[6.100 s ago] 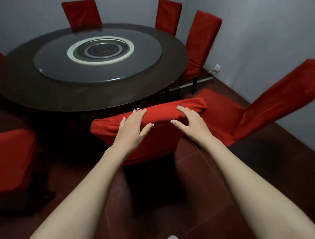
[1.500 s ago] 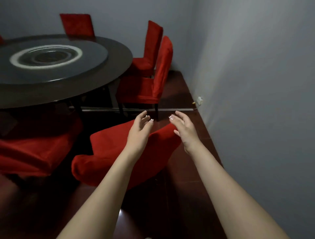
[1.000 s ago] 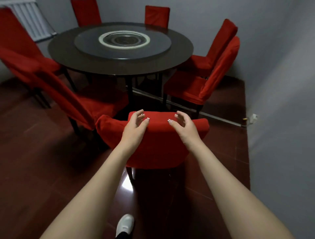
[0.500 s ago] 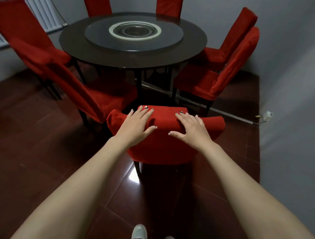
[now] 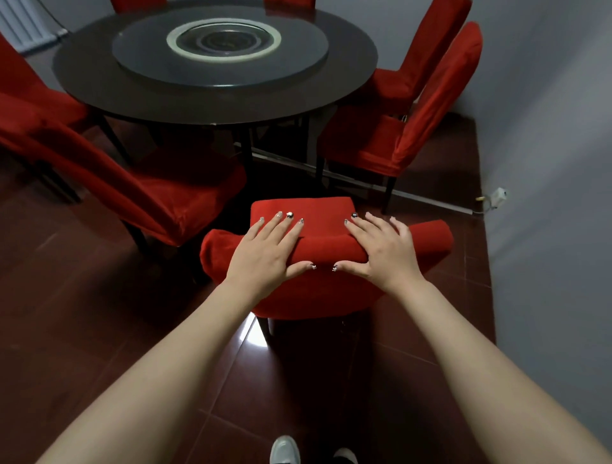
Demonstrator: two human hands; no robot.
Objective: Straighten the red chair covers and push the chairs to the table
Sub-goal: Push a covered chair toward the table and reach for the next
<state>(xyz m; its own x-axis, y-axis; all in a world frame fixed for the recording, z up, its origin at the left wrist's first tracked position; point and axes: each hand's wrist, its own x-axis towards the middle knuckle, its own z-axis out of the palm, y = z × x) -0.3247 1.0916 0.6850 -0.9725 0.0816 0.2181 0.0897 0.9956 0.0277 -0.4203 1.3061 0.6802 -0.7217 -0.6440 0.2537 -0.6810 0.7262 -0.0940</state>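
Near chair (image 5: 324, 245) before table (image 5: 212, 99), between left chair (image 5: 172, 198) and right chair (image 5: 374, 145).

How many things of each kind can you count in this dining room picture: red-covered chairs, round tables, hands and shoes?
Red-covered chairs: 7 (two are only slivers at the top edge)
Round table: 1
Hands: 2
Shoes: 2
Total: 12
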